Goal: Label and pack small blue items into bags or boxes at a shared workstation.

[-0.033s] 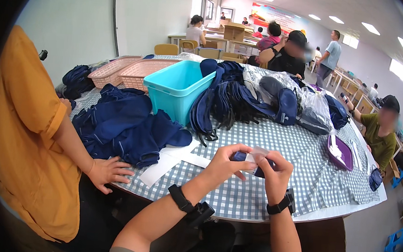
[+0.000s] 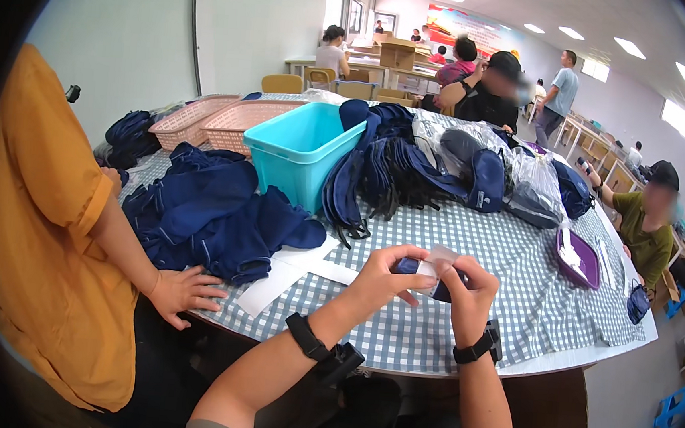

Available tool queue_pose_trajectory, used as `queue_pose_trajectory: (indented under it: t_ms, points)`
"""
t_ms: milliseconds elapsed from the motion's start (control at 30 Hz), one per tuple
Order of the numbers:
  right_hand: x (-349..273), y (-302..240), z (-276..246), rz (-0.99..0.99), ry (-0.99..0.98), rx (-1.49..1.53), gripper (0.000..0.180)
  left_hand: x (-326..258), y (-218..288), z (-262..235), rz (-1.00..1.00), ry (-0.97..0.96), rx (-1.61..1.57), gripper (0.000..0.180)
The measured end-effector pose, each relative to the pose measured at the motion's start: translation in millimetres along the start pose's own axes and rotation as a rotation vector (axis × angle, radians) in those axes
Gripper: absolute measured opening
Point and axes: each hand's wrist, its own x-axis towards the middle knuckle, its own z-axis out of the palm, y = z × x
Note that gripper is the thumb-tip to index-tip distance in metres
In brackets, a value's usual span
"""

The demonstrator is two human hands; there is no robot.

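Observation:
In front of me, above the checked tablecloth, my left hand point(image 2: 390, 278) is closed on a small dark blue piece point(image 2: 407, 265), possibly folded cloth. A whitish, partly see-through slip point(image 2: 443, 255) stands up between the fingertips of both hands. My right hand point(image 2: 473, 290) is closed too, its thumb and fingers on the slip and the right end of the blue piece. Fingers hide most of the piece, so its kind is unclear. White paper strips point(image 2: 274, 283) lie on the table left of my hands.
A heap of navy cloth pieces point(image 2: 206, 203) lies left, beside a turquoise bin point(image 2: 294, 158) and pink baskets point(image 2: 257, 119). Strapped navy items point(image 2: 386, 165) and clear bags point(image 2: 534, 185) lie behind. A purple tray point(image 2: 587, 269) stands right. A co-worker's hand point(image 2: 183, 294) rests at the left edge.
The whitish slip stands slightly higher between my fingertips. Both arms and the things on the table look the same.

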Motion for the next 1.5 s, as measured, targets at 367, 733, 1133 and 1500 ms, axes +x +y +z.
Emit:
queue_pose_trajectory:
  t_ms: [367, 733, 1133, 1500]
  points:
    - [-1.4, 1.4, -1.7, 0.002, 0.005, -0.063, 0.013, -1.1, 1.5, 2.5, -0.026, 0.055, -0.042, 0.037]
    - [-2.9, 1.5, 0.0, 0.001, -0.165, -0.012, 0.028, -0.9, 0.9, -1.7, 0.021, 0.154, 0.014, 0.026]
    - [1.1, 0.3, -4.2, 0.030, -0.021, -0.071, 0.016, -2.1, -0.6, 2.5, 0.170, 0.022, 0.161, 0.048]
    - [-0.4, -2.9, -4.9, -0.011, -0.050, -0.068, 0.009, -0.9, 3.4, 0.6, -0.026, -0.014, 0.043, 0.045]
